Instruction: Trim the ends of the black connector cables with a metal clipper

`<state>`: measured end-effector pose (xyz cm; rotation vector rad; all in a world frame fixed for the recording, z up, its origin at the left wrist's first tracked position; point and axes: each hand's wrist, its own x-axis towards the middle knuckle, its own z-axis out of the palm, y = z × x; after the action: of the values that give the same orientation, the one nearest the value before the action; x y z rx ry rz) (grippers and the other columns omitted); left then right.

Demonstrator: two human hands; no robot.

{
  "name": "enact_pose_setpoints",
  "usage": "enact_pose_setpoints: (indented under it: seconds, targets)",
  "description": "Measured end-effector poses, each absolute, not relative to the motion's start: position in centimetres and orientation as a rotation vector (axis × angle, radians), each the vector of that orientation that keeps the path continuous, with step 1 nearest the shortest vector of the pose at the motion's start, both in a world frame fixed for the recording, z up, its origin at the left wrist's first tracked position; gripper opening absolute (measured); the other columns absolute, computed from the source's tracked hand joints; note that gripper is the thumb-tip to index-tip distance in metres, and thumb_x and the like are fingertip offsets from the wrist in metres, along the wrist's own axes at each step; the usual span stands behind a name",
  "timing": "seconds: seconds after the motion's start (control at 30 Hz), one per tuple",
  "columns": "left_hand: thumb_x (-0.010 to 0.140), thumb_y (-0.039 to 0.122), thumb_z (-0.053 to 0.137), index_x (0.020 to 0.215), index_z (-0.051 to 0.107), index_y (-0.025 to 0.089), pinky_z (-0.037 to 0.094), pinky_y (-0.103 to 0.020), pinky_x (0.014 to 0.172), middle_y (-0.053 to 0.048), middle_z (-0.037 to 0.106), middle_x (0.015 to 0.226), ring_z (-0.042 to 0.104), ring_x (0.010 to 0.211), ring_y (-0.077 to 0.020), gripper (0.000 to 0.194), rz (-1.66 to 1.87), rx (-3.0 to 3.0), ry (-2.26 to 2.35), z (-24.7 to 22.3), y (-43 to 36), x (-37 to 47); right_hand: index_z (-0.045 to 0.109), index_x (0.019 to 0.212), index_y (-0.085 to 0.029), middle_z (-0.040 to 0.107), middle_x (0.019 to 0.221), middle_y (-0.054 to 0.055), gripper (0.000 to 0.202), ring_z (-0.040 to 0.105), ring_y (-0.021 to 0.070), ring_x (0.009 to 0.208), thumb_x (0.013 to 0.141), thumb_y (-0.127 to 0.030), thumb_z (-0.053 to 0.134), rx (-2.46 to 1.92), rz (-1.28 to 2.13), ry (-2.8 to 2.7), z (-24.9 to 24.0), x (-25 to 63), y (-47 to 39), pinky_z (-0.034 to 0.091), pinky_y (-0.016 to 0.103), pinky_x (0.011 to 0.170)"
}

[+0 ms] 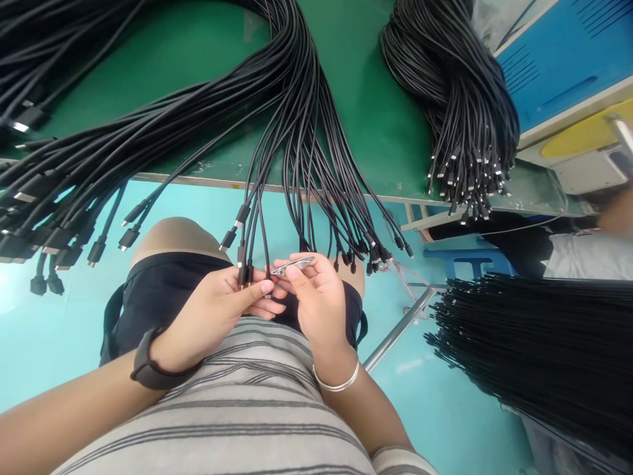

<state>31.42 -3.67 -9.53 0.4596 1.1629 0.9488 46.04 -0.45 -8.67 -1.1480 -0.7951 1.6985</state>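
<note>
My left hand [217,303] is closed on the plug end of a black cable [262,231], held over my lap. A few more cable plugs [243,272] hang against its fingers. In my right hand [319,300] is a small silver nail clipper [295,264], pinched between thumb and fingers. The tip of the clipper is at the cable plug by my left fingertips; whether it touches cannot be made out. The cables come down from a large black bundle [291,66] that lies over the table edge, and many of their plugs dangle in front of me.
The green table [198,39] carries another cable bundle [445,66] at the right, beside a blue machine [568,59]. More plugs [59,237] hang at the left. A thick stack of black cables [534,336] lies at the lower right, near a metal bar [400,330]. Another person's sleeve [583,257] shows at the right.
</note>
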Motion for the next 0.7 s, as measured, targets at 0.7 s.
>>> enact_pose_setpoints:
  seconds: [0.7]
  targets:
    - [0.072, 0.035, 0.088, 0.087, 0.069, 0.012, 0.062, -0.021, 0.060, -0.007, 0.076, 0.079, 0.074, 0.068, -0.0181, 0.033, 0.961, 0.381, 1.192, -9.32, -3.35, 31.80, 0.063, 0.094, -0.022, 0.077, 0.087, 0.001, 0.020, 0.077, 0.0198, 0.085, 0.082, -0.031, 0.076, -1.146, 1.640, -0.733, -8.92, 45.69, -0.37, 0.064, 0.037, 0.084]
